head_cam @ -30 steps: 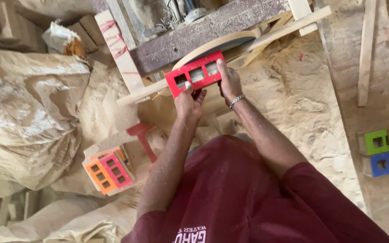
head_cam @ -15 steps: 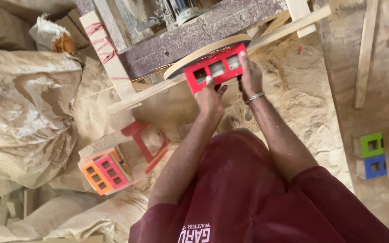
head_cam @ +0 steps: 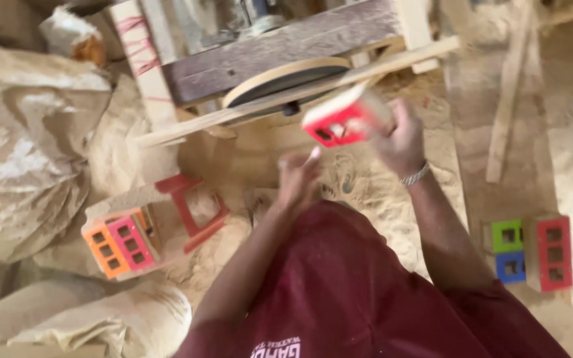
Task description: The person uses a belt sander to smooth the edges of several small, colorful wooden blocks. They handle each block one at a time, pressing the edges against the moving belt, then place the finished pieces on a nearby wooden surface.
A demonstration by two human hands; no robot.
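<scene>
My right hand (head_cam: 402, 136) grips a red wooden block with square holes (head_cam: 341, 119), tilted and blurred, just below the round sanding disc (head_cam: 286, 78) of a wooden machine. A bracelet sits on that wrist. My left hand (head_cam: 298, 178) hangs a little lower and to the left, off the block, fingers loosely apart and holding nothing. Sawdust covers the ground under both hands.
Orange and pink holed blocks (head_cam: 119, 244) lie at the left beside a red wooden frame (head_cam: 190, 207). Green, blue and red holed blocks (head_cam: 530, 250) sit at the right. Large sawdust sacks (head_cam: 24, 146) fill the left side. A wooden slat (head_cam: 507, 106) lies at the upper right.
My left hand has let go of the red block and dropped down. My right hand alone holds the block, which has tilted and shifted right along the disc.
</scene>
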